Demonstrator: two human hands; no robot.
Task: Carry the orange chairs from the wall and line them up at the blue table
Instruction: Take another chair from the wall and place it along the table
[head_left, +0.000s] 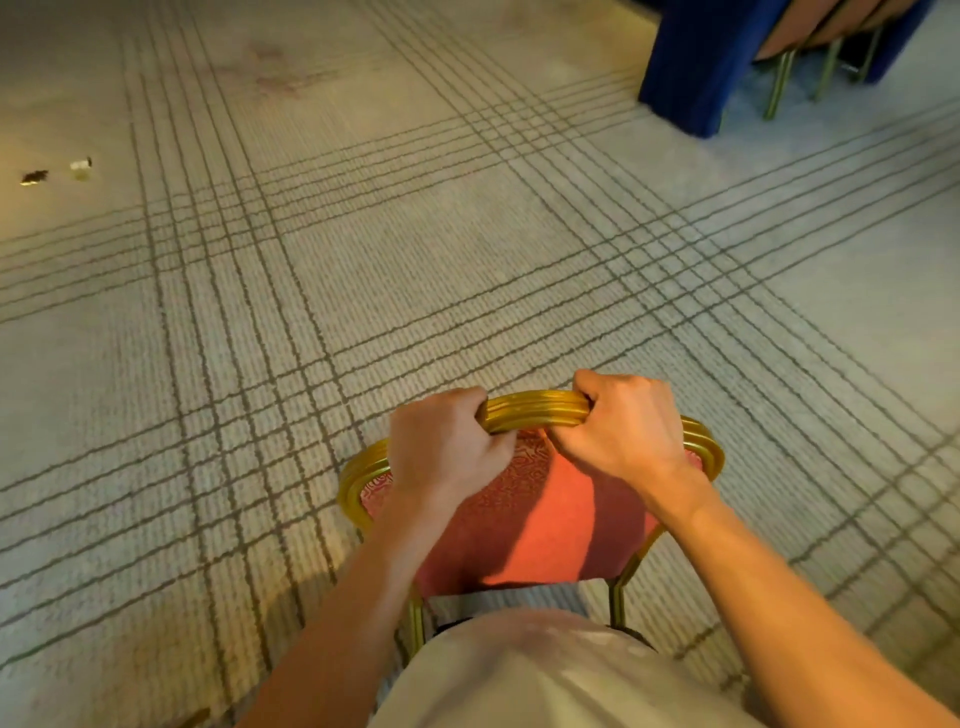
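The orange chair (530, 519) is close in front of the person, over the carpet (363, 260) and well apart from the blue worktop (691, 67) at top right, where more chairs (810, 31) are tucked under. The left grip (447, 447) and right grip (618, 426) are both clamped round its gold top rail (535, 410), near each other. The metal frame looks stiff and fairly heavy, so that rail seems the soundest hold; no container shows

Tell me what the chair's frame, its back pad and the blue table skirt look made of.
Chair frame: likely metal tubing with a glossy gold finish; its ribbed grooves catch highlights. Back pad: woven upholstery fabric, orange-red, matte, with a swirl pattern. Table skirt: deep blue cloth, possibly velvet; it hangs draped to the floor.
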